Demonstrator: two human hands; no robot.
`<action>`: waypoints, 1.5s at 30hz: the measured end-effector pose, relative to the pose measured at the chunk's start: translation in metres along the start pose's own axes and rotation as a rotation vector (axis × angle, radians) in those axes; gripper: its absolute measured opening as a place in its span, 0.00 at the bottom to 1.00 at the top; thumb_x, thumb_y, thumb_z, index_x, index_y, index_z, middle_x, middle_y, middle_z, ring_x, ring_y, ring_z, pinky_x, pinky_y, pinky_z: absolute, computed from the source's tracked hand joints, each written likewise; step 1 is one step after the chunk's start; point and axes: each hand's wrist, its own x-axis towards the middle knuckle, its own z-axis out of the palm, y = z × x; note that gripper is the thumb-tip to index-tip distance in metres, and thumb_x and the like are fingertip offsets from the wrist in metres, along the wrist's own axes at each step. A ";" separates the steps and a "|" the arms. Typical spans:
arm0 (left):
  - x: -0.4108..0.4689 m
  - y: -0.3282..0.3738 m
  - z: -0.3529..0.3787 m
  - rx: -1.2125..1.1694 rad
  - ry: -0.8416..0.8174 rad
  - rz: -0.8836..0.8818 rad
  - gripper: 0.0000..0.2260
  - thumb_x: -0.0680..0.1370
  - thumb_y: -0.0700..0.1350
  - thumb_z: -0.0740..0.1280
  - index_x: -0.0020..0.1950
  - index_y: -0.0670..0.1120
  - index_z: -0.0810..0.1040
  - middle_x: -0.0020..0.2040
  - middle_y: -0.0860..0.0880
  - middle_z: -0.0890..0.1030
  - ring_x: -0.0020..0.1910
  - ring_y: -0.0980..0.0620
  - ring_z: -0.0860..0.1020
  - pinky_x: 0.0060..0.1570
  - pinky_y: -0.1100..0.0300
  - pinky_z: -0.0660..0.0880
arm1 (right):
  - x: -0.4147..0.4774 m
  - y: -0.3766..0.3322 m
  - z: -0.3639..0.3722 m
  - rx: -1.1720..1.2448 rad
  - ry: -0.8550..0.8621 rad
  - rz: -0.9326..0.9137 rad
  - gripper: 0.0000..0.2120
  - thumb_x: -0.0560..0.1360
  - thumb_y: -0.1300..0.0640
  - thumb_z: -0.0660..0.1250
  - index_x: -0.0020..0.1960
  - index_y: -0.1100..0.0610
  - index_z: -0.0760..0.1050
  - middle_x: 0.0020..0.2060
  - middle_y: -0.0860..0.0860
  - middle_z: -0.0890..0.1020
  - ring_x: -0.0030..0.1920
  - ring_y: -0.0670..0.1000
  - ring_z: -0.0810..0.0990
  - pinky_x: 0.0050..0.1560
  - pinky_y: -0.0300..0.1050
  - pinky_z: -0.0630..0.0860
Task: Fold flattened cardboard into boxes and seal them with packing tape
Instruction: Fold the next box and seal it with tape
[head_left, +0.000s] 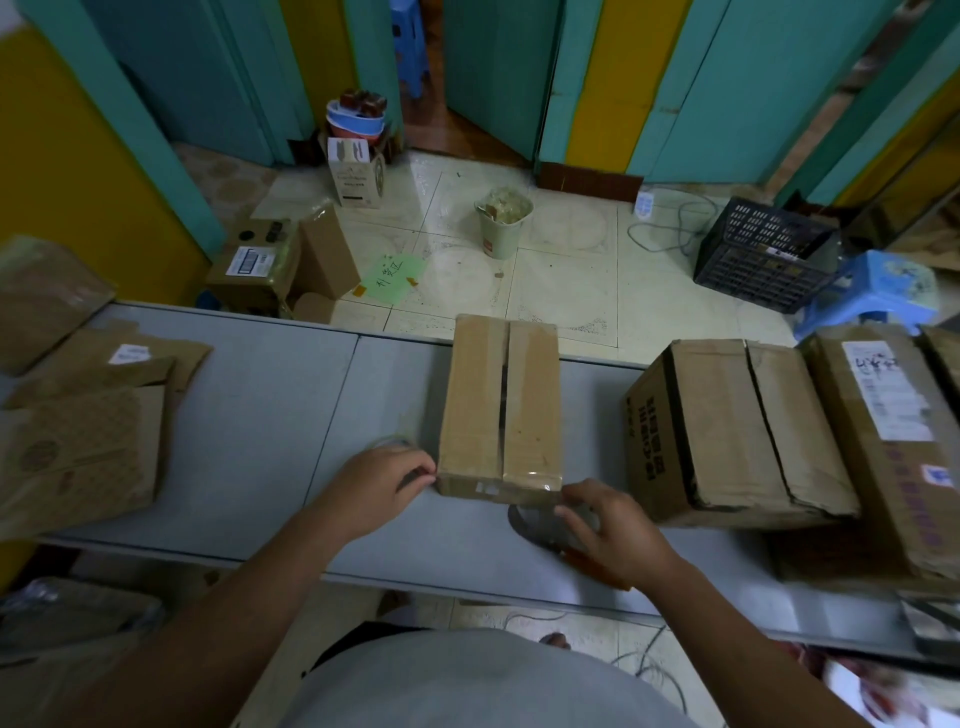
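box: brown cardboard cuboid, flaps closed on a dark centre seam; mid-table, far end at 12 o'clock edge; glossy tape across near end | left hand: fingers curled, pinching tape at box's 7 o'clock corner | right hand: curled over blurred roll at 5 o'clock, seemingly gripping | grey table bare toward 9; big carton near at 3

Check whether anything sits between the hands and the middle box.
Nothing visible does. The left hand is at the near left corner of the box; the right hand, on the tape roll, is at its near right corner.
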 end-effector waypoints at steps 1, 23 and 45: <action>0.001 0.000 -0.001 0.004 -0.009 0.002 0.04 0.83 0.46 0.72 0.54 0.47 0.84 0.50 0.51 0.84 0.50 0.51 0.80 0.49 0.53 0.77 | 0.000 0.000 -0.001 0.007 0.037 -0.009 0.15 0.81 0.41 0.65 0.65 0.44 0.77 0.55 0.36 0.78 0.55 0.36 0.78 0.54 0.33 0.77; 0.021 -0.006 -0.013 0.048 -0.236 0.005 0.02 0.83 0.49 0.70 0.53 0.52 0.82 0.49 0.57 0.81 0.49 0.57 0.78 0.52 0.53 0.77 | 0.025 -0.016 -0.004 -0.015 0.214 -0.251 0.14 0.73 0.61 0.79 0.58 0.57 0.86 0.59 0.50 0.85 0.59 0.51 0.81 0.60 0.49 0.82; 0.060 -0.018 -0.028 -0.232 -0.332 -0.233 0.10 0.76 0.39 0.77 0.51 0.53 0.84 0.49 0.56 0.86 0.48 0.61 0.84 0.56 0.53 0.83 | 0.024 -0.017 0.010 -0.003 0.246 -0.187 0.16 0.76 0.47 0.75 0.61 0.52 0.84 0.63 0.44 0.82 0.65 0.45 0.77 0.65 0.44 0.77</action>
